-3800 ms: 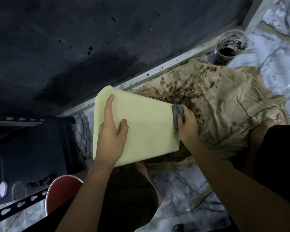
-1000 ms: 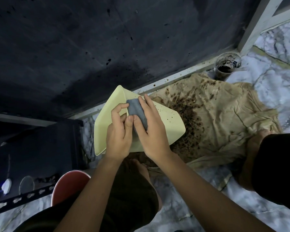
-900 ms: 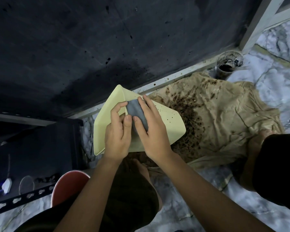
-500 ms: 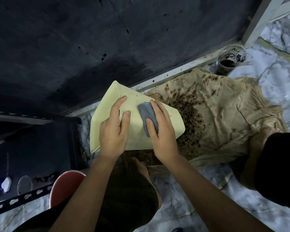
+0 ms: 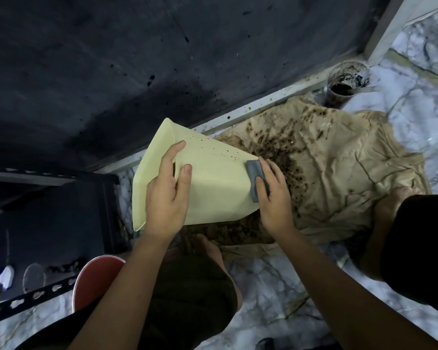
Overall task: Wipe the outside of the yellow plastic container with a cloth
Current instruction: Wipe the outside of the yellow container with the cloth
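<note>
The pale yellow plastic container [image 5: 218, 183] is held tilted on its side above a stained beige sheet, its wide end to the left and narrow end to the right. Small dark specks dot its upper face. My left hand [image 5: 168, 195] grips the wide end, fingers spread over the top. My right hand [image 5: 272, 195] presses a small folded grey cloth [image 5: 254, 176] against the container's narrow right end.
A crumpled beige sheet [image 5: 339, 168] with dark brown stains lies on the marble floor [image 5: 268, 281]. A dirty round cup [image 5: 347, 82] stands at the far right by a white frame. A dark wall fills the top. A red stool [image 5: 94, 281] and a black perforated rack [image 5: 23, 299] are at lower left.
My right hand has slid the grey cloth rightward from the middle of the container's face to its narrow end. The container has turned, showing more of its broad side.
</note>
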